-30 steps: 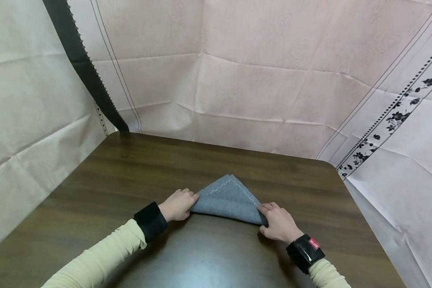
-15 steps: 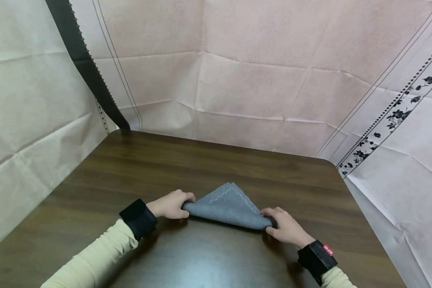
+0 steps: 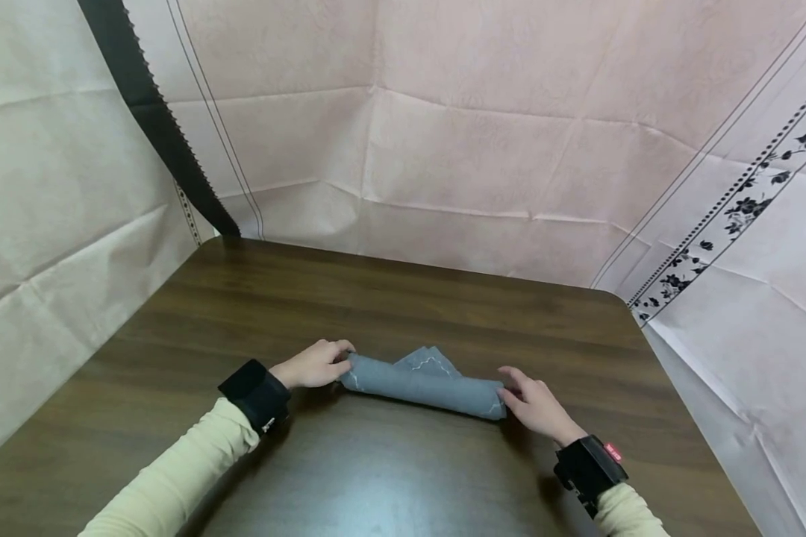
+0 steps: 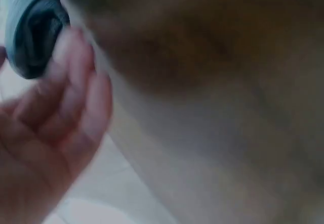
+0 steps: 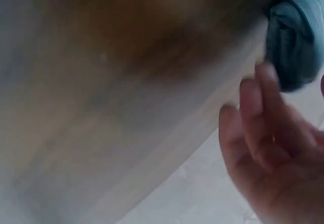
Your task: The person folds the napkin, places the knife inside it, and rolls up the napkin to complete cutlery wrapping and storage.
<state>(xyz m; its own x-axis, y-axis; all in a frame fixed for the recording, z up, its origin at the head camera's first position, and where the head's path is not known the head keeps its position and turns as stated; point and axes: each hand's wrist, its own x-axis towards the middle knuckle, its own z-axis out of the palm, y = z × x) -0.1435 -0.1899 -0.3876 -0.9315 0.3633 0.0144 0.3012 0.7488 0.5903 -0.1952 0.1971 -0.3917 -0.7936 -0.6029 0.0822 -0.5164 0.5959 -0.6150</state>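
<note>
A blue-grey cloth (image 3: 416,386) with white zigzag stitching lies rolled into a tube on the table, one pointed corner (image 3: 428,361) sticking out flat behind it. At the tube's left end, my left hand (image 3: 314,364) holds it between thumb and fingers. My right hand (image 3: 537,406) is at the other end, thumb by the roll and fingers loosely extended and spread. Both wrist views show the spiral layers of the cloth roll (image 4: 35,37) at its ends, with the fingertips close against them; the right fingers (image 5: 250,102) look relaxed.
The dark wooden table (image 3: 309,298) has rounded far corners. Pale creased sheeting (image 3: 470,164) hangs behind and at both sides, with a black strip (image 3: 154,112) at left and a floral band at right. Both wrists wear black bands (image 3: 255,397).
The cloth has gone from a folded triangle to a tube, with only a small corner showing. Both hands moved outward to its ends, and the right fingers have loosened.
</note>
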